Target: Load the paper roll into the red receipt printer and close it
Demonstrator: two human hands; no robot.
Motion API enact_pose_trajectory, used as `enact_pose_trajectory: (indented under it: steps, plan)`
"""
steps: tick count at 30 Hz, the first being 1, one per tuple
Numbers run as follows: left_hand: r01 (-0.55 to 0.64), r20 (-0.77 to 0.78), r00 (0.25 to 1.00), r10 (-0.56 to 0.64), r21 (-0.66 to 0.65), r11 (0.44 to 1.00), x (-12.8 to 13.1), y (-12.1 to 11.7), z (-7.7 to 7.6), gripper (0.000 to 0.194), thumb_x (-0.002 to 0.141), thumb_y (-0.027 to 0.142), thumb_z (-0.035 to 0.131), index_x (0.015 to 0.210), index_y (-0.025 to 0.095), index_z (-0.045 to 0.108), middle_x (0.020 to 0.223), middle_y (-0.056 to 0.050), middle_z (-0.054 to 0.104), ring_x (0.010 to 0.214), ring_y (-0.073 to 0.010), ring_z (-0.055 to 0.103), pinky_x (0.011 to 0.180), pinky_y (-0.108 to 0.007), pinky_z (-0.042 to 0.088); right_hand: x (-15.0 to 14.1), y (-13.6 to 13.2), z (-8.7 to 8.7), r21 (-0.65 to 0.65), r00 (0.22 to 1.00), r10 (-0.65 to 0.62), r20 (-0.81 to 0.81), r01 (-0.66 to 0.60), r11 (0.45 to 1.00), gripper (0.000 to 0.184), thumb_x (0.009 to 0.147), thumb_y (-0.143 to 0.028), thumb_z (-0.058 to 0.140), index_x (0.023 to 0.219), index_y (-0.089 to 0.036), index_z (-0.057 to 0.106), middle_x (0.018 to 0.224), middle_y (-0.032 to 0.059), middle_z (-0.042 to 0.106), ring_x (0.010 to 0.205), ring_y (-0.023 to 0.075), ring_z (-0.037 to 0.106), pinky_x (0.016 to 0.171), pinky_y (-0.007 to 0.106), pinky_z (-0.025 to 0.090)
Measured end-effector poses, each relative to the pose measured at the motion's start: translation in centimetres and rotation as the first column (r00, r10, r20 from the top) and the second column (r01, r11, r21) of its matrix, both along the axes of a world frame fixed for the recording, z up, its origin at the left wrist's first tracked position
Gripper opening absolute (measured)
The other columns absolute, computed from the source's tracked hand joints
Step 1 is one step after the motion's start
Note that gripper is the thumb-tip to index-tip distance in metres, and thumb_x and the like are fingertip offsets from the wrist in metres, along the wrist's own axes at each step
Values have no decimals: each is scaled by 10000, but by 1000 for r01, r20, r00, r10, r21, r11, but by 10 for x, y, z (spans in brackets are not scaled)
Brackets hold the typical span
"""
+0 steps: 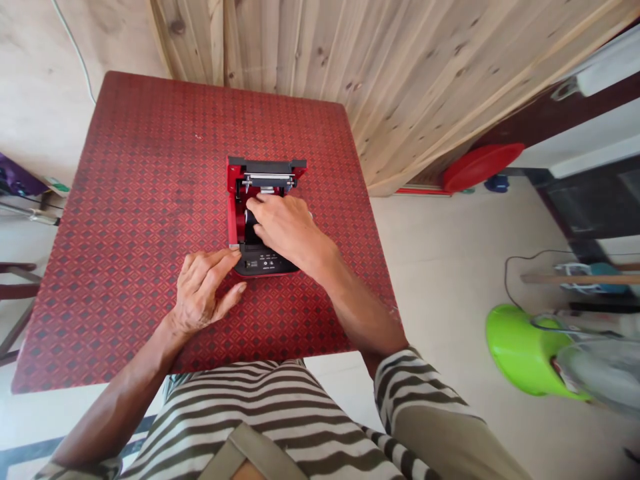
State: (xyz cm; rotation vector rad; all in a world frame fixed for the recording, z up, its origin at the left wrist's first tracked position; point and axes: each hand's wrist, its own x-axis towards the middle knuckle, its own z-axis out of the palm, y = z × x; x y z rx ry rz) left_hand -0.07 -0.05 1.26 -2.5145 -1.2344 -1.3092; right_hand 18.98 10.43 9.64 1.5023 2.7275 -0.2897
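Note:
A red and black label printer (270, 262) sits on the table with its lid (267, 167) raised, its button panel facing me. My right hand (285, 223) reaches into the open bay from above, its fingers bent around a black roll (250, 230) with a pale end. Most of that roll is hidden under the hand. At the printer's front left corner, my left hand (205, 287) rests its fingertips against the casing. Its fingers are stretched out and the thumb stands apart, with nothing held.
The table (130, 220) has a red patterned cover. Behind it rises a wooden plank wall (300, 53). To the right, on the floor, stand a green tub or stool (520, 347) and a red round object (480, 167). A cable (507, 273) runs near the green one.

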Motion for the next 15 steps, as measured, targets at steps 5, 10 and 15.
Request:
enact_pose_trajectory:
  steps: [5,10,15]
  plan:
    - [11,10,1000,-11,9,1000,-1,1,-1,591,985,342,702,1531,213,519,1254,-133,774,1052,-246,757,885,-364,539,44,-37,19,81,915,-73,-397,114,990,178,958,-164,714,1131,-196,738,1100,68,754,815,195,703,736,342,549]
    - [10,32,999,-10,6,1000,0,1,-1,616,961,318,731,1535,231,524,1276,-116,774,1070,-242,756,890,-356,553,106,-76,-9,-119,488,-294,-822,358,926,248,893,-287,830,1124,-275,742,965,-7,708,683,127,602,591,279,496]
    - [-14,34,999,14,8,1000,0,1,-3,594,960,317,724,1518,232,539,1273,-117,769,1064,-250,754,895,-369,574,117,-98,-71,-360,243,-465,-851,373,855,270,857,-292,806,1111,-262,717,1017,8,708,814,153,683,735,315,595]
